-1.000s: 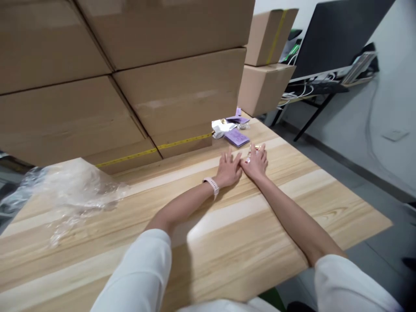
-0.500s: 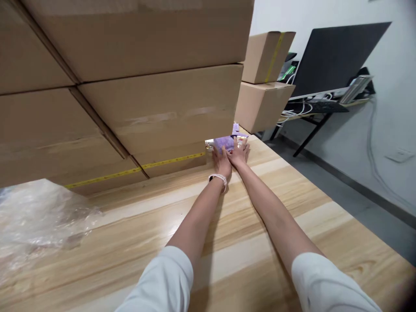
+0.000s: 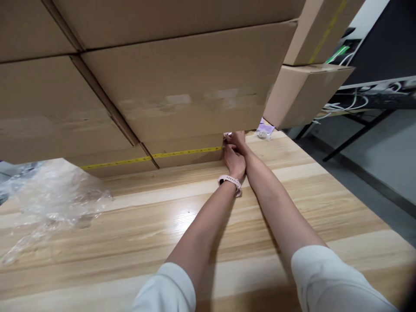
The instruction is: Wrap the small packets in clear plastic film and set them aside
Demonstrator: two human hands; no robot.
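Observation:
My left hand (image 3: 235, 163), with a pale pink watch band (image 3: 229, 181) at its wrist, is closed with bent fingers by the lower right corner of a large cardboard box (image 3: 195, 95). Just beyond it, my right hand (image 3: 239, 141) reaches in at that corner, its fingers mostly hidden. A sliver of a shiny purple packet (image 3: 228, 134) shows by the right fingertips; the rest is out of sight. Whether either hand grips it is hard to see. Another small purple and clear packet (image 3: 264, 129) lies to the right, near the table's far edge.
Stacked cartons (image 3: 110, 26) rise along the back of the wooden table (image 3: 156, 242). A yellow tape strip (image 3: 182, 153) runs along their base. Crumpled clear plastic (image 3: 65, 195) lies at left. Smaller cartons (image 3: 305, 95), a monitor (image 3: 386, 47) and cables (image 3: 347, 104) are at right.
Both hands have moved in against the box corner and their fingers have bent. The purple packet, broadly visible before, is now mostly hidden. The view has shifted closer.

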